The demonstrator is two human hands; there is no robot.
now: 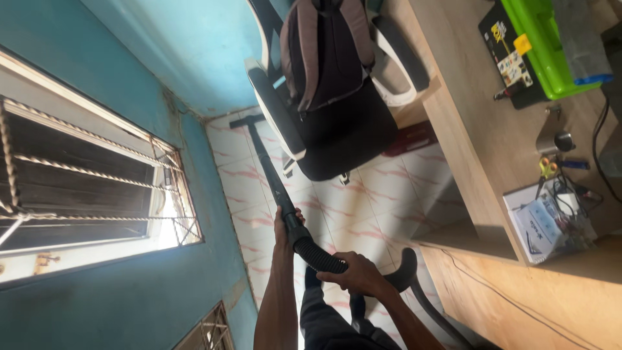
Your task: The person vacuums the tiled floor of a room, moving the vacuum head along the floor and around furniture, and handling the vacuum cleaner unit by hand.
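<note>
I hold a black vacuum cleaner wand (267,165) that reaches over the tiled floor to its flat floor head (246,120) by the teal wall. My left hand (285,223) is wrapped around the wand's lower end. My right hand (359,275) grips the ribbed black hose (317,256) just behind it, and the hose curves away past my dark trouser leg. The floor head lies next to the base of an office chair.
A black and white office chair (343,129) carrying a dark backpack (327,45) stands ahead. A wooden desk (473,142) on the right holds a green box (541,45), a stickered black laptop (508,58) and a white box of cables (551,223). On the left is a barred window (84,175).
</note>
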